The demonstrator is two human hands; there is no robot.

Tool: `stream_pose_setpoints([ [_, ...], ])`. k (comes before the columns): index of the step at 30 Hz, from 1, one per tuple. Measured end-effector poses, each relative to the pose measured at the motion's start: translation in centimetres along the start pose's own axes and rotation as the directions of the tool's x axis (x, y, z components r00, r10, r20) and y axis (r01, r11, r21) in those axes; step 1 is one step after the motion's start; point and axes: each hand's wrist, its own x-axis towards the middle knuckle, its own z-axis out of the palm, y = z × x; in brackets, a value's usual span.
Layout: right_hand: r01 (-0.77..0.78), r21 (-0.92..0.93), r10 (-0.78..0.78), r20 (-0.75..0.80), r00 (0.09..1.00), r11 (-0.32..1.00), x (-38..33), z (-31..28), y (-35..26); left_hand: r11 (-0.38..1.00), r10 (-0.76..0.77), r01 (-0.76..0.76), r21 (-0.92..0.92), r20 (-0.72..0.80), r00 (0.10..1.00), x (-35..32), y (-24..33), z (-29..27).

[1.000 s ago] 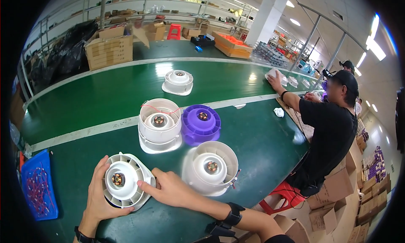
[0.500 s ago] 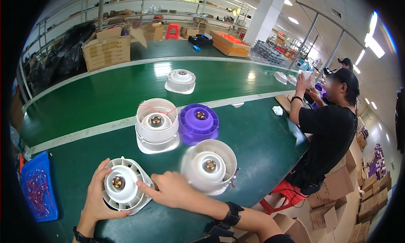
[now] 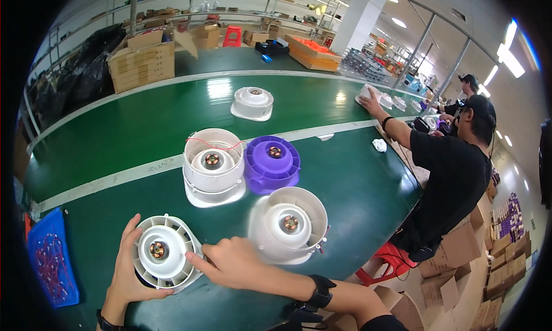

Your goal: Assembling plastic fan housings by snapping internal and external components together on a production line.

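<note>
A round white fan housing, with a vaned ring and a copper-wound motor core at its centre, sits on the green table in front of me. My left hand curves round its left side, fingers at the far rim and thumb along the near edge. From the right, my right hand grips its right rim, thumb laid on the ring and the other fingers bent, their tips partly hidden. Just right of that hand stands a taller white fan housing. Behind are another white housing with a red wire and a purple housing.
A blue tray of red wires lies at the left. Beyond the table edge, a green conveyor belt carries a white housing. At the right stands a co-worker, beside a red stool and cardboard boxes.
The co-worker's arm has reached out to the belt with a white part. The belt's nearest housing has shifted slightly right. My left fingers have straightened a little; my right hand stays at the rim.
</note>
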Motion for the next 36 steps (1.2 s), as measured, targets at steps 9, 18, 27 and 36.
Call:
stream_pose_setpoints([
  [9, 0.101, 0.029, -0.101, 0.020, 0.995, 0.995, 0.2, 0.5, 0.2, 0.994, -0.067, 0.064, 0.089, 0.030, 0.997, -0.2, 2.1, -1.2],
  [18, 0.182, -0.045, -0.183, -0.014, 0.983, 0.982, 0.2, 0.5, 0.3, 0.940, -0.128, 0.067, 0.334, 0.165, 0.978, 2.3, 6.4, -2.3],
  [27, 0.234, 0.013, -0.234, -0.002, 0.972, 0.972, 0.3, 0.0, 0.0, 0.842, -0.129, -0.032, 0.538, 0.258, 0.958, 4.8, 8.3, -1.6],
  [36, 0.178, -0.011, -0.178, 0.026, 0.984, 0.984, 0.1, -0.3, -0.3, 0.746, -0.465, 0.052, 0.664, 0.463, 0.755, 11.7, 5.6, -8.5],
])
